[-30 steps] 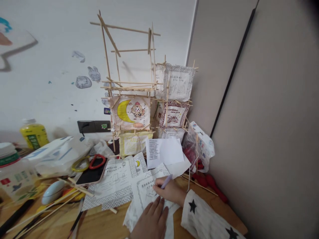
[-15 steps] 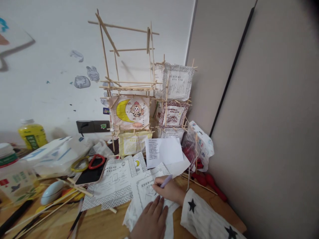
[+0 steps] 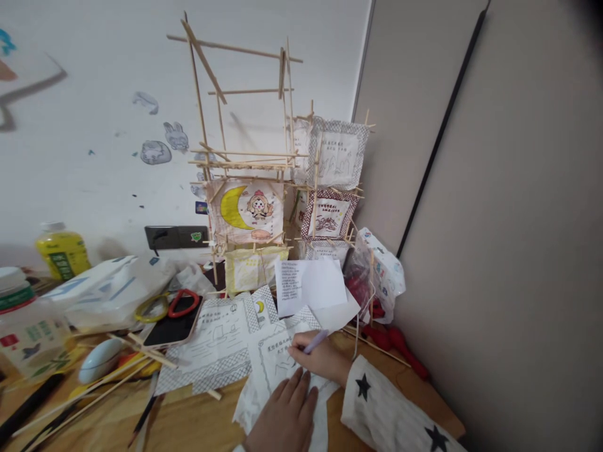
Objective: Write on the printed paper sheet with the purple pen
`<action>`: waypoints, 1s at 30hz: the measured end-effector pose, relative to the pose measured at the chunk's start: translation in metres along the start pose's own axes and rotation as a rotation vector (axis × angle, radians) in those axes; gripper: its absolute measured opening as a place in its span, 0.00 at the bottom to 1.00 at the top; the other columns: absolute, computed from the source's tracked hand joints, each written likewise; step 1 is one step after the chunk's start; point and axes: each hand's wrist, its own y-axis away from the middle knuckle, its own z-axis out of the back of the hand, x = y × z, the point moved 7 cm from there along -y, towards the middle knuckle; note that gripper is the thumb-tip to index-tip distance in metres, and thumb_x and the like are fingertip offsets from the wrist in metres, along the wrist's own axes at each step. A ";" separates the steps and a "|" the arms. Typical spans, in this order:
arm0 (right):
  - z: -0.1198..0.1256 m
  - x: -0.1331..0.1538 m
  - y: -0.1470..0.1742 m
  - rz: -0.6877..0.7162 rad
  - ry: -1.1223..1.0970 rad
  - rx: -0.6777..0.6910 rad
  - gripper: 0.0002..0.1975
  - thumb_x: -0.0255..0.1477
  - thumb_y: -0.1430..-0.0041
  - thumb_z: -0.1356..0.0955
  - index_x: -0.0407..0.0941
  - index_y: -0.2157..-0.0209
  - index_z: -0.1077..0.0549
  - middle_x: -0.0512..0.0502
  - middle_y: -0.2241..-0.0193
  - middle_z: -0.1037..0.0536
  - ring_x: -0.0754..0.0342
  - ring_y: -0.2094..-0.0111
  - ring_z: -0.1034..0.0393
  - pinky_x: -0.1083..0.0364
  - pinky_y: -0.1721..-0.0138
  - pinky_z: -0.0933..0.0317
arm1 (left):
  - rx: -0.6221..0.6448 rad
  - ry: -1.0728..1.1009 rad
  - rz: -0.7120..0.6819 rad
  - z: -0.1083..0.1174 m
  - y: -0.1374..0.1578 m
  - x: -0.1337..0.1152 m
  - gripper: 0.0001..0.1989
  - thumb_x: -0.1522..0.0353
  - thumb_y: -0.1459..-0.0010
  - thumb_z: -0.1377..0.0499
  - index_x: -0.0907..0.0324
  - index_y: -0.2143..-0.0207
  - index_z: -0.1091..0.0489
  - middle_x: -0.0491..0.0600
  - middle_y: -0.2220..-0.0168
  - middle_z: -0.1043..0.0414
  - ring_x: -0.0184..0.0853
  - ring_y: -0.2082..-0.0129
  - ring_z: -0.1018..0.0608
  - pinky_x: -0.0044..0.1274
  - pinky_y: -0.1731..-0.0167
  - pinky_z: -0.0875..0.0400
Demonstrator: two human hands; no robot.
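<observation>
A light purple pen [image 3: 316,341] is gripped by my right hand [image 3: 327,359], its tip hidden behind the fingers. That hand rests on a white sheet [image 3: 269,367] with a wavy drawn border, handwriting and a few line drawings. Flat on the lower part of the same sheet lies my left hand [image 3: 288,408], fingers stretched out. Another paper with a crosshatched border and a boat drawing [image 3: 219,345] lies to the left. Behind it, a small paper with a yellow moon [image 3: 260,306] is partly covered. A page of handwritten lines [image 3: 289,289] leans behind my right hand.
A stick frame with decorated paper panels [image 3: 252,212] stands against the wall. Red-handled scissors [image 3: 183,303] lie on a phone [image 3: 172,331]. Bottles [image 3: 63,251], a tissue pack [image 3: 113,292] and loose sticks [image 3: 89,402] crowd the left. A plastic bag [image 3: 381,276] sits right.
</observation>
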 end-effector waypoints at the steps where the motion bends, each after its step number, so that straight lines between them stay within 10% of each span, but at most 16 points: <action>1: 0.000 0.000 0.000 0.003 -0.009 -0.001 0.11 0.29 0.43 0.37 0.43 0.78 0.33 0.56 0.82 0.36 0.61 0.78 0.43 0.62 0.76 0.49 | 0.001 0.005 0.002 0.000 0.000 0.000 0.25 0.78 0.50 0.47 0.64 0.47 0.38 0.60 0.45 0.38 0.47 0.46 0.36 0.35 0.52 0.35; 30: -0.002 -0.001 0.001 0.075 0.157 -0.007 0.12 0.29 0.43 0.37 0.43 0.80 0.34 0.55 0.82 0.35 0.60 0.78 0.43 0.60 0.76 0.51 | 0.004 0.013 0.004 -0.002 0.000 -0.001 0.25 0.78 0.51 0.47 0.63 0.48 0.37 0.59 0.47 0.36 0.47 0.47 0.34 0.35 0.53 0.34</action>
